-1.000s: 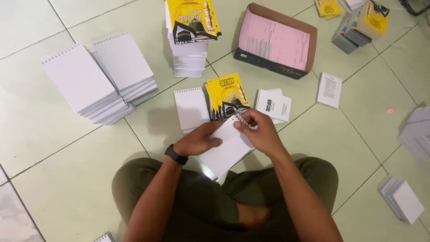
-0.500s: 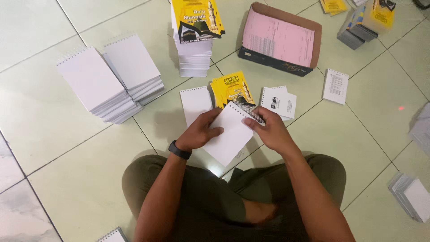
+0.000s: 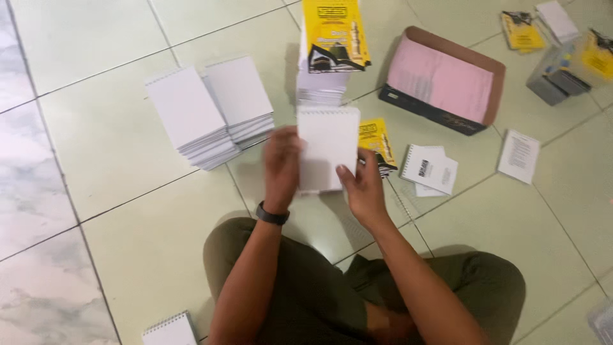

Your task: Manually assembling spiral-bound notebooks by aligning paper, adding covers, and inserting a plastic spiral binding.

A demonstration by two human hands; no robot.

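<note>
Both hands, left hand [image 3: 282, 167] and right hand [image 3: 364, 188], are gripping one white spiral pad [image 3: 328, 148] between them, probably mid-batch, while two blank stacks [image 3: 211, 115] are waiting beside the yellow-covered pile [image 3: 333, 45].

Matt white paper notepad [image 3: 329, 148], glossy yellow booklet cover [image 3: 334, 35], brown cardboard box [image 3: 495, 86], smooth shiny floor tiles [image 3: 108, 128]

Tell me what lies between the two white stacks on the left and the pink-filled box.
In the head view: a yellow-topped stack, and below it the white spiral pad held in both hands.

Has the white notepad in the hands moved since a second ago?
Yes. The white notepad has been lifted upright, nearer the yellow-topped stack.
</note>
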